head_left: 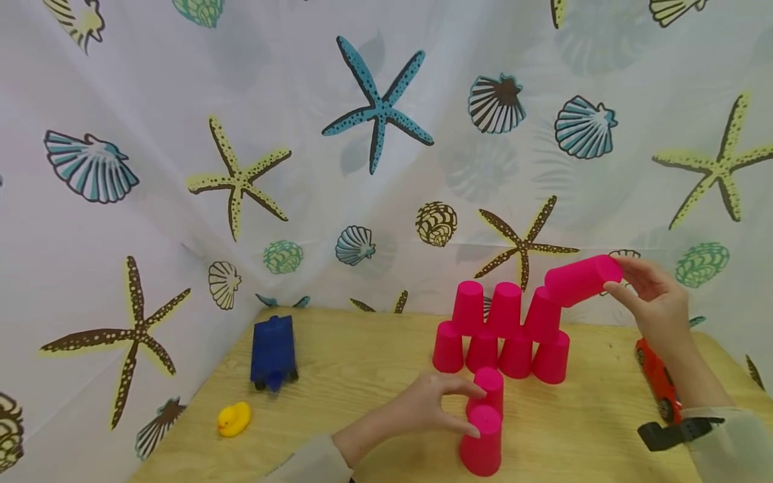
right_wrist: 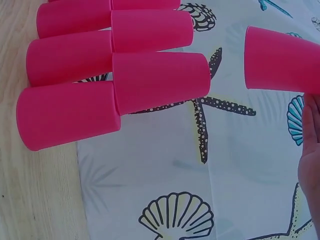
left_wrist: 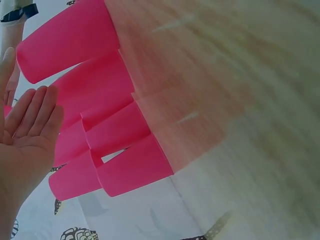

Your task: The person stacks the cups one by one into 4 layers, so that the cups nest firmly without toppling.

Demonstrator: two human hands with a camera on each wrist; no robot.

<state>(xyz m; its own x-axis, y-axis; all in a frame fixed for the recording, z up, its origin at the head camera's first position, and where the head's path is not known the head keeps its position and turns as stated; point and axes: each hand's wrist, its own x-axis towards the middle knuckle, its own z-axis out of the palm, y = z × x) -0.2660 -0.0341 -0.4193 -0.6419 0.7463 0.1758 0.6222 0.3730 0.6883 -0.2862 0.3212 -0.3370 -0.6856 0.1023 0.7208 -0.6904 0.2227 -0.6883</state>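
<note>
Pink cups stand upside down in a stack, with a bottom row of several cups point(head_left: 448, 347) and three cups point(head_left: 504, 308) on top of it. My right hand point(head_left: 658, 302) holds another pink cup point(head_left: 580, 280) by its base end. That cup is tilted almost sideways, its mouth toward the rightmost upper cup point(right_wrist: 160, 80). Nearer to me stand two more upside-down cups, a front cup point(head_left: 481, 446) and one just behind it point(head_left: 490, 382). My left hand point(head_left: 423, 406) is beside their tops, thumb and fingers spread apart; its fingers point(left_wrist: 37, 115) look straight in the left wrist view.
At the left of the wooden table point(head_left: 362, 376) are a blue toy vehicle point(head_left: 274, 349) and a yellow rubber duck point(head_left: 234, 419). A red toy car point(head_left: 658, 379) sits at the right, partly behind my right forearm. A shell-and-starfish curtain point(head_left: 290, 80) hangs behind the table.
</note>
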